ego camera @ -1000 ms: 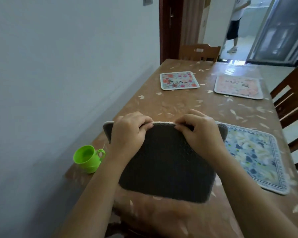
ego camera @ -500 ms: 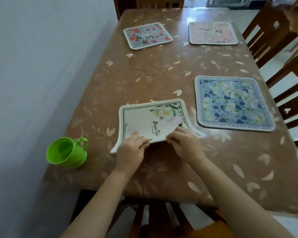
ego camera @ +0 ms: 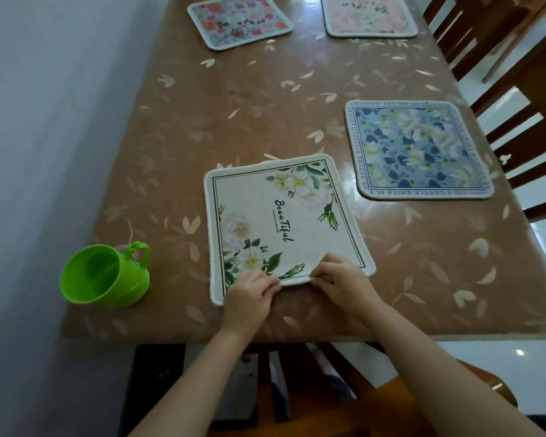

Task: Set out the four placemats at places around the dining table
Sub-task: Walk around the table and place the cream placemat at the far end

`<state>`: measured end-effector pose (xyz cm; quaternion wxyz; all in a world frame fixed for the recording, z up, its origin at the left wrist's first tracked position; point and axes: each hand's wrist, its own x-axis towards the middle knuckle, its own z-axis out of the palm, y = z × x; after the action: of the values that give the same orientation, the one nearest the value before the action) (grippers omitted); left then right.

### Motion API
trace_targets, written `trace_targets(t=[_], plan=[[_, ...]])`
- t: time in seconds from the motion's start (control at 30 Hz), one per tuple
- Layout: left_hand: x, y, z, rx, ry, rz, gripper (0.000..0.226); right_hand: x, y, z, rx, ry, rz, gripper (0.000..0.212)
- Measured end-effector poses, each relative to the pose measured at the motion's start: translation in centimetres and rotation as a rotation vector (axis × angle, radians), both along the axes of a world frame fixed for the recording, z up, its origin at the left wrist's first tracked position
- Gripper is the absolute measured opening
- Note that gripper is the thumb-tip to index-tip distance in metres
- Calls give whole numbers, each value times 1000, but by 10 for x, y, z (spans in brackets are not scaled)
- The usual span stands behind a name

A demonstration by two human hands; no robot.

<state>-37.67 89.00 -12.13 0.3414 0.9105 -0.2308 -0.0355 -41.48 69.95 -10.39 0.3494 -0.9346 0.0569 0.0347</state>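
Note:
A white floral placemat (ego camera: 281,216) lies flat, face up, at the near end of the brown dining table (ego camera: 240,115). My left hand (ego camera: 249,298) and my right hand (ego camera: 344,283) pinch its near edge, side by side. A blue floral placemat (ego camera: 416,149) lies to its right by the table's right side. At the far end lie a red-flowered placemat (ego camera: 238,22) on the left and a pink one (ego camera: 369,15) on the right, both cut off by the top of the view.
A green plastic cup (ego camera: 104,274) stands at the near left corner of the table, close to the white wall (ego camera: 44,121). Wooden chairs (ego camera: 517,99) line the right side. A chair (ego camera: 265,389) sits below the near edge.
The mat was held upright with its grey back toward me; it has been laid down face up and now lies flatter and closer to the near edge. My view has tilted down.

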Motion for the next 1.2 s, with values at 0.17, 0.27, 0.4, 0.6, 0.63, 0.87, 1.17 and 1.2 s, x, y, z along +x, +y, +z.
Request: trace_targets(t=[0.17,0.27,0.4,0.6,0.63,0.87,1.17,1.2], plan=[[1,11,1,32,-58,-95,12,-3,3,0,-87,-41,4,4],[2,23,2,54,-55,-127,13,-8,3,-1,-145,-35,-19,6],[3,43,1,55,-29,-92,16,-9,7,4,-229,-87,-3,7],[6,46,8,46,-20,-60,15,0,9,10,-293,-155,37,13],[6,45,9,44,-19,-60,14,1,8,8,-297,-159,25,14],[-20,29,10,-26,47,-68,14,12,7,-2,-185,-152,-1,4],[-9,-17,12,-54,46,-46,13,1,22,0,10,-107,130,3],[-11,-17,12,-45,25,-69,13,1,21,0,16,-95,130,2]])
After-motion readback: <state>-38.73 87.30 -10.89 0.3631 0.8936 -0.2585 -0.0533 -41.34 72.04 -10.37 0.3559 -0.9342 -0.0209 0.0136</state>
